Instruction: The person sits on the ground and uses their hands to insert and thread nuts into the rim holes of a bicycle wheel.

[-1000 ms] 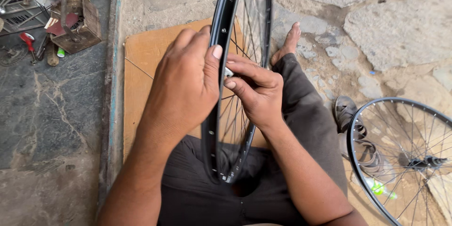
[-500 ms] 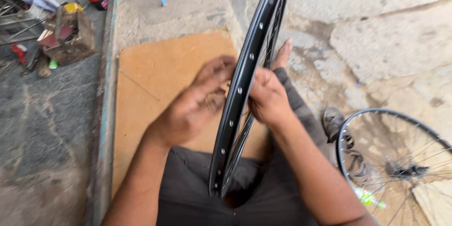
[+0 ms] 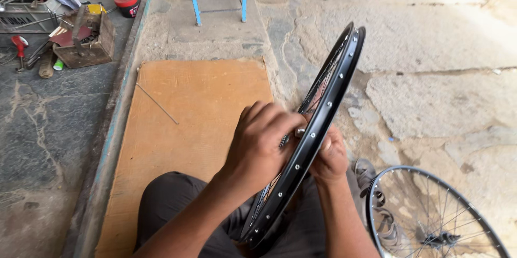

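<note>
Both hands [image 3: 291,147] grip black rim [image 3: 323,112] (upright, tilted) over lap

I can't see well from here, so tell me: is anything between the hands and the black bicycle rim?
Nothing visible. The left hand and the right hand are both already on the black rim, one each side, standing on edge over the lap.

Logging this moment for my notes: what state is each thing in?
Black bicycle rim: upright, tilted, on the lap.
Left hand: closed on the rim.
Right hand: behind the rim, gripping.
Second wheel: flat on the ground.
Wooden toolbox: open.
</note>
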